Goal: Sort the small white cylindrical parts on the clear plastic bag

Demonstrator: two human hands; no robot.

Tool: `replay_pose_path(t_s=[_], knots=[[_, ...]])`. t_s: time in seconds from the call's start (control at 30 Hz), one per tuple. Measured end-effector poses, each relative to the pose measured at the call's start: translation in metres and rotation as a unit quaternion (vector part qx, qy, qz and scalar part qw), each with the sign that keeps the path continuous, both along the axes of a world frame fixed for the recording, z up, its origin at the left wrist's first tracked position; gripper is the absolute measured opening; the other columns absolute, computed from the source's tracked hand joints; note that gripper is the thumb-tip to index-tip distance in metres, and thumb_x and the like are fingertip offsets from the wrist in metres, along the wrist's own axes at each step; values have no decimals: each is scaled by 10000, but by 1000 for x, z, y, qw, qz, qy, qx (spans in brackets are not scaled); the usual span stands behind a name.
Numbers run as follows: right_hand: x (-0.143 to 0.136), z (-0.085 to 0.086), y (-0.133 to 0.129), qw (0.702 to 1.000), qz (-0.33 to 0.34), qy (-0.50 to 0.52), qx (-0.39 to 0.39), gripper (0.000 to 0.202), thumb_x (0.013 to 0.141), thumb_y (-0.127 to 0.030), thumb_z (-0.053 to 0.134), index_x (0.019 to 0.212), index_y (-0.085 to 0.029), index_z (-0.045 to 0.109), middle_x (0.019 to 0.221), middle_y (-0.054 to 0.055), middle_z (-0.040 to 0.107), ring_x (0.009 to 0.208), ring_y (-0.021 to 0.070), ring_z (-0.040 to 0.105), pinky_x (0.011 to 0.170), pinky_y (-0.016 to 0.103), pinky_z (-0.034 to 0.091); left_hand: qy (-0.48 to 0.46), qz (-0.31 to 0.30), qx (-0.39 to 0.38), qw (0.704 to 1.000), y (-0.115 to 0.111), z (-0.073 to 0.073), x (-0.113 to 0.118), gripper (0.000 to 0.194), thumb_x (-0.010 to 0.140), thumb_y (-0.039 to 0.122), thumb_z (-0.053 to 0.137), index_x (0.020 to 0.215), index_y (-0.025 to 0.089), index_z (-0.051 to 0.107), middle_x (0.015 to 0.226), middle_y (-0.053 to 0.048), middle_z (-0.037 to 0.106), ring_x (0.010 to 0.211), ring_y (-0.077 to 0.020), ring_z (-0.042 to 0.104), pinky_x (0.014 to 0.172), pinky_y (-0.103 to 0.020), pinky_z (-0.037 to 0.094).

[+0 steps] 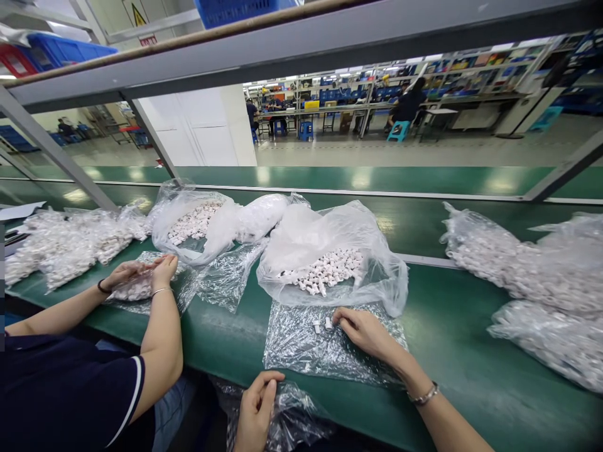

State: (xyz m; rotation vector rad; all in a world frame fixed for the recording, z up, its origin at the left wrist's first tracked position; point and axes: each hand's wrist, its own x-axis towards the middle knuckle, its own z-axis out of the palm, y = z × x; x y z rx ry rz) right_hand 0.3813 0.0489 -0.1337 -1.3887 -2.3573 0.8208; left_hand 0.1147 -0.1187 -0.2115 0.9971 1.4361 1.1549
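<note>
Working at two white parts (328,323) on crinkled clear plastic (289,348), lower centre: your right hand (362,329) bends its fingers right beside one, grip can't be told. Your left hand (257,405), bottom centre, curls by loose plastic (299,411); can't tell if pinching. Progress: two parts out, loose heap (330,270) left in open bag (393,285) mid-frame, bags at right (522,270) look filled.

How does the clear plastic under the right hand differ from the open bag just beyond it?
The clear plastic lies flat and crinkled, while the open bag bulges upward. The clear plastic is glossy; the open bag looks milky. Two white pieces sit on the clear plastic, whereas the open bag holds many. Both are thin plastic on the green table.
</note>
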Motion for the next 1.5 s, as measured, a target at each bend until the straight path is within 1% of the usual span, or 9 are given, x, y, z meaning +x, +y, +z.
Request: replay_pose_path(t_s=[0.17,0.4,0.8,0.9,0.97,1.07,1.17,1.27,1.5], knots=[[-6,1,-5,999,22,11,-22,289,984,-305,375,1041,-229,648,675,-6,598,566,163,499,554,266,294,0,5,2,1000,0,0,1,510,914,597,508,1009,120,661,509,91,226,461,-63,200,463,-220,131],[-8,0,-6,999,27,32,-33,267,997,-403,421,997,-225,620,590,-39,468,526,150,429,531,263,270,0,4,2,1000,0,1,0,491,922,582,506,1011,122,654,516,90,239,460,-64,203,466,-223,126],[-11,9,-10,998,33,33,-42,308,1013,-422,394,1095,-241,629,635,-19,522,544,159,458,519,267,293,-2,-3,-9,1000,0,2,0,536,916,610,490,1029,112,652,513,92,219,467,-74,182,477,-240,125],[-14,6,-11,999,21,48,-10,251,998,-424,455,1094,-241,599,752,-6,574,614,163,512,569,274,368,-6,3,1,1000,1,2,1,525,914,603,499,1021,114,657,510,91,223,464,-71,180,474,-237,123],[-17,2,-11,998,24,52,21,262,978,-427,510,1161,-248,567,950,27,617,704,170,560,622,285,424,-6,3,2,1000,1,1,1,526,914,606,497,1014,116,660,498,92,229,458,-70,187,470,-234,124],[-22,-6,-10,996,46,36,67,362,957,-420,558,1282,-269,511,1189,69,578,856,199,606,687,305,479,-4,0,-2,1000,1,0,0,533,910,614,497,1011,118,661,490,93,227,453,-69,192,464,-228,125],[-24,-13,-9,994,65,19,91,323,970,-376,539,1275,-271,525,1209,79,573,940,225,618,727,326,504,2,-2,1,1000,2,0,0,534,909,615,497,1004,117,663,502,90,230,455,-68,195,462,-224,125],[-24,-14,-9,992,82,18,91,246,985,-326,500,1214,-258,562,1168,76,589,934,221,622,733,326,511,3,-4,0,1000,2,1,0,540,911,619,491,1006,116,662,510,89,234,457,-68,205,464,-226,124],[-29,-4,-8,989,115,-8,96,392,966,-325,530,1355,-290,494,1199,81,566,917,223,623,753,332,518,-12,-13,1,1000,3,2,1,569,907,642,477,1019,113,653,510,92,229,454,-68,202,461,-227,128]])
